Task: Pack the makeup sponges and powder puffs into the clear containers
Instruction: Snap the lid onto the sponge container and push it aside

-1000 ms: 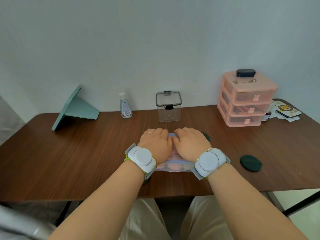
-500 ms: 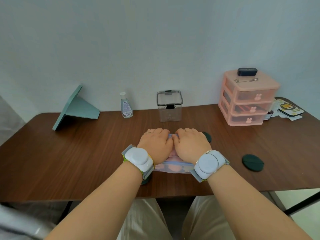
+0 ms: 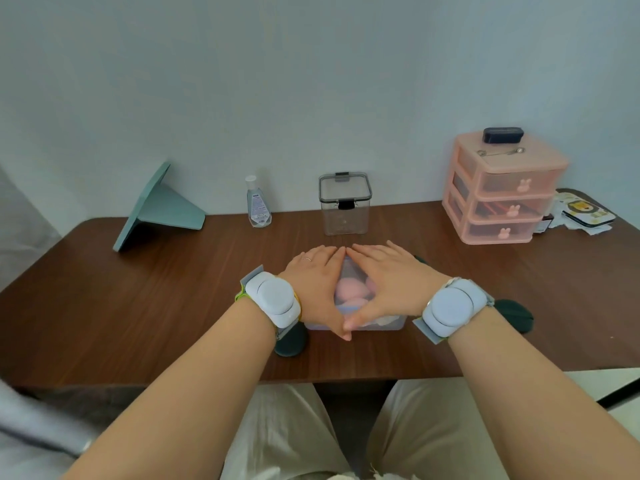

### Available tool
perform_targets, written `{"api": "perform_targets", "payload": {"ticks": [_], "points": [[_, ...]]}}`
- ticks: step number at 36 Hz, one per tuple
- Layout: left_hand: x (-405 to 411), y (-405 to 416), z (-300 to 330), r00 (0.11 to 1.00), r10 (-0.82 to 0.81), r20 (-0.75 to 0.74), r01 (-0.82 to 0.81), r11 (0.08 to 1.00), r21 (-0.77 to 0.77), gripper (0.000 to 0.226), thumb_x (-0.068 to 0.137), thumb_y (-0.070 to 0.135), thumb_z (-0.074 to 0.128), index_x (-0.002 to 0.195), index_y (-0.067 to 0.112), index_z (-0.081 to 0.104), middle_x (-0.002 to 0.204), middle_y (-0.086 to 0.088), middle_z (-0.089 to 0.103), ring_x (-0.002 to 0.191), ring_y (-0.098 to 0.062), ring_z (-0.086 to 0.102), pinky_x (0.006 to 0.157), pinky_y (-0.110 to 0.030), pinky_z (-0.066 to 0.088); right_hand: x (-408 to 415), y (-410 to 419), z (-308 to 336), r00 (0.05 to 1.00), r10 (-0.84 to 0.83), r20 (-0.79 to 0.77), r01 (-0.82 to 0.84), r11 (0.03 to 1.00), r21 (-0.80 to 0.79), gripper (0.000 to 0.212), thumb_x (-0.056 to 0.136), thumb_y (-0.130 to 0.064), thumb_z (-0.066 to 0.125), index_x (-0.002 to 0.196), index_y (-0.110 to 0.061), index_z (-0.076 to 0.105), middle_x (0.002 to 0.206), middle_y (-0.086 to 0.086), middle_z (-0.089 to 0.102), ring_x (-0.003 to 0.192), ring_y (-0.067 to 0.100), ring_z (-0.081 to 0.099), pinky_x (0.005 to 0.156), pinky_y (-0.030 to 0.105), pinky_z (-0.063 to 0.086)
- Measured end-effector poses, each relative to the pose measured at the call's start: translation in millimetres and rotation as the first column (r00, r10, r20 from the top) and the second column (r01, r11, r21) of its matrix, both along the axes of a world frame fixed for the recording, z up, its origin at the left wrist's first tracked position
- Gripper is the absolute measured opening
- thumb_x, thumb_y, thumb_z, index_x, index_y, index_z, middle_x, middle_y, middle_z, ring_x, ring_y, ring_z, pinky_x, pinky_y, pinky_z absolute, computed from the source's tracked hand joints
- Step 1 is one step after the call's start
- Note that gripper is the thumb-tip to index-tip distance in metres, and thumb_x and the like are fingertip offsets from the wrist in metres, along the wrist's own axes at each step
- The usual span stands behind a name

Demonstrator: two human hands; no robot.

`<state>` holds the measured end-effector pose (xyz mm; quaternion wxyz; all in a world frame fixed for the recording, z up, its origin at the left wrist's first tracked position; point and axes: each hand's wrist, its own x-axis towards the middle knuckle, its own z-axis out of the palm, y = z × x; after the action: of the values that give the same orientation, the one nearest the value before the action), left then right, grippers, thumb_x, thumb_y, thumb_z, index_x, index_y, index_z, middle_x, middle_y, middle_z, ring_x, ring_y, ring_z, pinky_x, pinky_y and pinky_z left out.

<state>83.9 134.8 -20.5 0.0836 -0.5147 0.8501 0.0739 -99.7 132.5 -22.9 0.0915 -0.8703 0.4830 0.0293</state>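
A low clear container (image 3: 388, 324) with a bluish lid sits at the table's middle front, and pink makeup sponges (image 3: 349, 289) show through the lid. My left hand (image 3: 317, 284) and my right hand (image 3: 388, 282) lie flat on the lid with straight fingers, forefingers and thumbs meeting. A dark green powder puff (image 3: 291, 344) lies under my left wrist, another dark green puff (image 3: 514, 315) beside my right wrist. A taller clear container (image 3: 344, 204) with a black-clipped lid stands behind, shut.
At the back stand a teal stand (image 3: 161, 207) on the left, a small sanitizer bottle (image 3: 258, 202), and a pink three-drawer organizer (image 3: 502, 188) on the right with a black item on top. A lion-print case (image 3: 587, 213) lies at the far right.
Both hands have straightened from curled over the container's far edge to flat on its lid. They spread apart, so the pink sponges show between them.
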Motion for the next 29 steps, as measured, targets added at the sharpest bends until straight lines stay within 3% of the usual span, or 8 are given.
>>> {"api": "perform_targets", "payload": {"ticks": [3, 7, 17, 20, 24, 26, 29], "points": [[-3, 0, 6, 0.999, 0.007, 0.037, -0.007, 1.000, 0.005, 0.134, 0.059, 0.062, 0.079, 0.155, 0.014, -0.001, 0.161, -0.005, 0.014, 0.146, -0.026, 0.016, 0.117, -0.038, 0.021, 0, 0, 0, 0.999, 0.024, -0.045, -0.025, 1.000, -0.009, 0.129, 0.057, -0.085, 0.059, 0.154, -0.022, 0.001, 0.161, -0.003, 0.010, 0.146, 0.018, 0.014, 0.119, 0.041, 0.006], [-4, 4, 4, 0.999, 0.023, 0.043, -0.021, 0.999, -0.038, 0.123, 0.065, 0.056, 0.075, 0.155, 0.013, 0.002, 0.159, -0.007, 0.018, 0.144, -0.026, 0.022, 0.113, -0.040, 0.032, 5, 2, -3, 0.999, 0.002, -0.052, -0.005, 0.998, -0.060, 0.115, 0.068, -0.073, 0.061, 0.153, -0.022, 0.005, 0.157, 0.000, 0.020, 0.142, 0.021, 0.022, 0.118, 0.039, 0.017], [-3, 5, -1, 1.000, 0.016, 0.023, -0.014, 0.998, -0.067, 0.117, 0.072, 0.060, 0.067, 0.155, 0.011, 0.002, 0.160, -0.009, 0.016, 0.146, -0.029, 0.018, 0.115, -0.044, 0.029, 6, 7, -2, 0.999, 0.005, -0.047, -0.010, 0.994, -0.108, 0.107, 0.074, -0.072, 0.055, 0.154, -0.018, 0.008, 0.157, 0.002, 0.021, 0.141, 0.021, 0.024, 0.116, 0.038, 0.020], [-2, 5, -2, 1.000, 0.015, 0.010, -0.015, 0.997, -0.081, 0.118, 0.071, 0.063, 0.068, 0.155, 0.012, 0.003, 0.160, -0.008, 0.017, 0.146, -0.027, 0.018, 0.118, -0.043, 0.024, 6, 7, -1, 0.999, -0.005, -0.041, 0.001, 0.995, -0.096, 0.107, 0.073, -0.072, 0.056, 0.154, -0.020, 0.007, 0.158, 0.000, 0.020, 0.142, 0.020, 0.022, 0.118, 0.039, 0.017], [-1, 4, -3, 1.000, 0.016, 0.006, -0.016, 0.997, -0.082, 0.123, 0.069, 0.070, 0.065, 0.156, 0.015, -0.002, 0.163, -0.006, 0.008, 0.150, -0.025, 0.006, 0.122, -0.050, 0.004, 4, 9, 0, 0.999, -0.049, -0.018, 0.047, 0.996, -0.076, 0.114, 0.068, -0.078, 0.057, 0.154, -0.025, 0.004, 0.161, 0.001, 0.010, 0.147, 0.022, 0.007, 0.119, 0.043, 0.004], [0, 4, -5, 1.000, 0.018, -0.002, -0.018, 0.995, -0.100, 0.120, 0.071, 0.069, 0.061, 0.156, 0.018, -0.006, 0.165, -0.004, 0.002, 0.151, -0.022, -0.001, 0.121, -0.050, -0.003, 3, 14, 1, 0.992, -0.124, -0.001, 0.124, 0.990, -0.066, 0.120, 0.066, -0.079, 0.059, 0.154, -0.024, -0.001, 0.162, 0.006, -0.003, 0.148, 0.026, -0.005, 0.118, 0.045, 0.000], [-2, 8, -9, 0.999, -0.014, -0.040, 0.006, 0.982, -0.189, 0.100, 0.080, 0.064, 0.054, 0.156, 0.027, 0.001, 0.165, -0.001, 0.004, 0.151, -0.020, -0.001, 0.121, -0.049, -0.008, 2, 23, -2, 0.932, -0.334, 0.139, 0.329, 0.943, 0.055, 0.127, 0.065, -0.072, 0.068, 0.154, -0.022, -0.009, 0.160, 0.010, -0.015, 0.147, 0.030, -0.008, 0.118, 0.043, 0.008]]}}
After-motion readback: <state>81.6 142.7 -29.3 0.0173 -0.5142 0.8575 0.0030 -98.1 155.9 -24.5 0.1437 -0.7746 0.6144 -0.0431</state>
